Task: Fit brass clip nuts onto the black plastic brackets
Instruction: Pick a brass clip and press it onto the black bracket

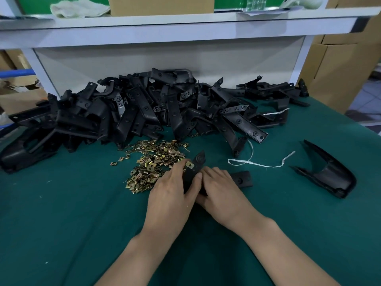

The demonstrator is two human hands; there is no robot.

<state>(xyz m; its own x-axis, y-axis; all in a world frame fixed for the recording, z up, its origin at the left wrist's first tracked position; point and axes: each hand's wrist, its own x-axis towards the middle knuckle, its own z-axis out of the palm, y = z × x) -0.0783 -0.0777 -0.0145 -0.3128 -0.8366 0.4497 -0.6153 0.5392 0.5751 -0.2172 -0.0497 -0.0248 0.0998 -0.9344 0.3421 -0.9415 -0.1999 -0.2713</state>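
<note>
Black plastic bracket in both hands' grip, left hand, right hand, brass clip nut on it

Evenly and softly lit from above; faint shadows only. Mild glare on the white shelf. Strongly bowed at edges, corners slightly soft.

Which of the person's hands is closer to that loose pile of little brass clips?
Left. The left hand lies against the clip pile's near edge; the right hand sits beyond it, farther away.
</note>
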